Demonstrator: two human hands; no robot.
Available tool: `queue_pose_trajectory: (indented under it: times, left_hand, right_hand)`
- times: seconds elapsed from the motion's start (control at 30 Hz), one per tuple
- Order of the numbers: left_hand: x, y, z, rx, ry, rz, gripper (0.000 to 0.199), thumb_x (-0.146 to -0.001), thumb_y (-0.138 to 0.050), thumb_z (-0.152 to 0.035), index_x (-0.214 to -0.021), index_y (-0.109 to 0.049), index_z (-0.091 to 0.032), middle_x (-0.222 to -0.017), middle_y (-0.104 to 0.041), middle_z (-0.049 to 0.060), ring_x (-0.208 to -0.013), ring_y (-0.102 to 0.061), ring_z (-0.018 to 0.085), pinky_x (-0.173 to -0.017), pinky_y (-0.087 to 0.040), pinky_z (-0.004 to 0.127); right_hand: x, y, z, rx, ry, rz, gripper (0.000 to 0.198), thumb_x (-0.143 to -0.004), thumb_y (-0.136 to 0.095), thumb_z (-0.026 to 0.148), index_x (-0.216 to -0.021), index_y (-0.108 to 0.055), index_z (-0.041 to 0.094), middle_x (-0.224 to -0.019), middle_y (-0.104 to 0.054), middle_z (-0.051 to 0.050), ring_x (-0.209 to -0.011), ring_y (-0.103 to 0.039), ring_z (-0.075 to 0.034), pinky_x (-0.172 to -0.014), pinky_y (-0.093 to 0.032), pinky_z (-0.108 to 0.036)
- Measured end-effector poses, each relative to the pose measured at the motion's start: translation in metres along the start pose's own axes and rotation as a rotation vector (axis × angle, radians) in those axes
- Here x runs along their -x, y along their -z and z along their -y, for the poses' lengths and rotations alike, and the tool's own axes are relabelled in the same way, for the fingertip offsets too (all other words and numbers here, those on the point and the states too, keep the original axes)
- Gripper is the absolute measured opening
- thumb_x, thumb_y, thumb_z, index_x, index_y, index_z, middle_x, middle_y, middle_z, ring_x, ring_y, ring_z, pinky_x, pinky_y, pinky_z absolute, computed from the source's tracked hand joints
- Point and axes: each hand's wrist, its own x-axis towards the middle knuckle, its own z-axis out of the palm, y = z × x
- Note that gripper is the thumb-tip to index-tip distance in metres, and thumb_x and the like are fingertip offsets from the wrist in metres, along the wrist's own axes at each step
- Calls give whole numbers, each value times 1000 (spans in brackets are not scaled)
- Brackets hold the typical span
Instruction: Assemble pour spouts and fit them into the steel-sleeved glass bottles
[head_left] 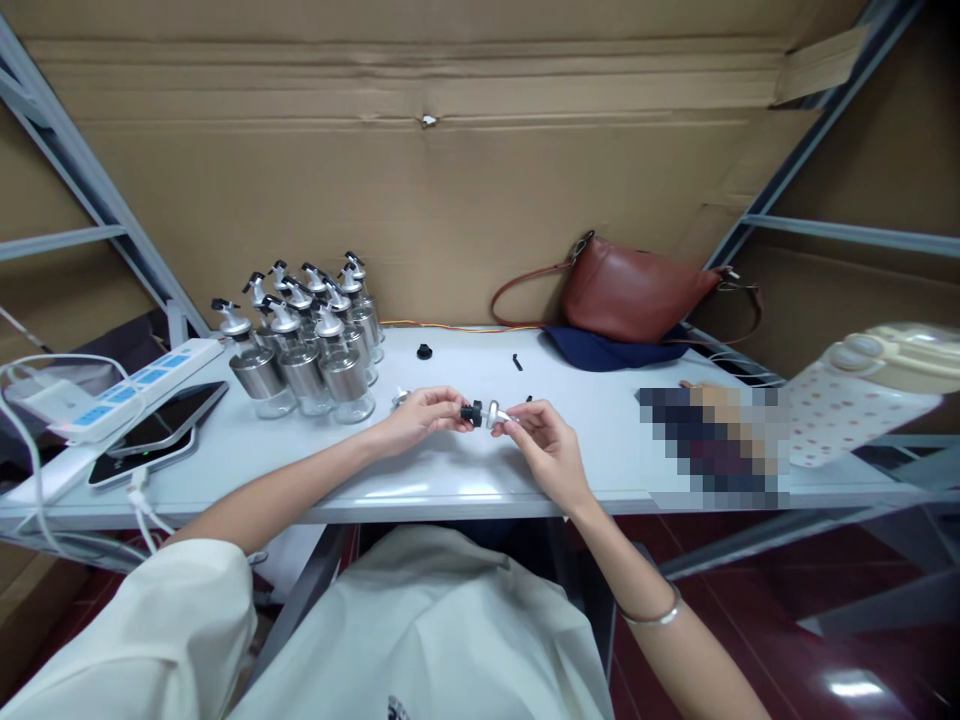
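Observation:
My left hand (431, 415) pinches a black ribbed stopper (472, 412) over the middle of the table. Facing it, my right hand (547, 445) has its fingers closed on a silver pourer spout (496, 415). The two parts meet end to end between my hands; whether they are joined I cannot tell. Behind my left hand lies another silver piece (401, 398), partly hidden. A round black cap (424, 351) and a small black lever (517, 362) lie farther back. Another small black piece shows just above my right fingers.
Several glass bottles (345, 385) with steel bands and pourer tops stand at the left. A power strip (139, 390) and phones (169, 420) lie beyond them. At the right are a brown bag (630, 290) on a navy cap (622, 350), a blurred-out patch and a dotted container (855, 400).

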Motion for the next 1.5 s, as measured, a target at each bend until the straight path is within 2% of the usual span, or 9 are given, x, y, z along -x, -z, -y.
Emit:
queue_pose_trajectory:
  times: [0.47,0.63,0.87,1.03,1.3,1.5]
  left_hand:
    - [-2,4,3,49,11,13,30,-60,-79,-30,-72,-60,-10,-71,-63,2,-63,-61,11,-71,-45,27]
    - [1,4,2,48,-18,31,31,-60,-79,-29,-76,-59,-11,-75,-64,2,-65,-63,11,-74,-47,29]
    - [1,6,6,-118,-46,-56,37,-54,-82,-18,-84,-61,-13,-76,-67,0,-68,-64,11,-77,-47,29]
    - [1,10,7,-149,-43,-96,32,-49,-83,-18,-76,-66,-12,-73,-71,1,-69,-65,12,-80,-47,30]
    - [3,9,7,-236,-15,-89,28,-48,-83,-17,-72,-69,-12,-71,-72,2,-68,-66,14,-77,-49,29]
    - [4,6,5,-273,-30,-83,27,-48,-83,-18,-71,-70,-12,-68,-72,2,-65,-66,14,-74,-50,28]
  right_hand:
    - [0,0,-3,142,86,44,6,-88,-55,25,-92,-55,22,-82,-67,-2,-78,-65,-16,-76,-49,-31]
    - [0,1,-5,182,118,31,6,-87,-56,26,-91,-57,22,-82,-68,-4,-78,-66,-17,-74,-50,-31]
    - [0,2,-7,301,141,23,8,-86,-56,28,-90,-61,22,-84,-70,-5,-79,-67,-19,-71,-52,-32]
    - [2,2,-3,404,213,63,10,-86,-55,26,-88,-64,24,-89,-73,-5,-81,-69,-21,-74,-55,-34]
    - [4,2,-6,454,371,103,16,-86,-52,18,-87,-67,24,-90,-74,-5,-84,-70,-21,-74,-57,-33]
    - [4,1,-2,411,293,105,12,-86,-55,22,-87,-67,24,-86,-75,-4,-78,-71,-20,-70,-56,-30]
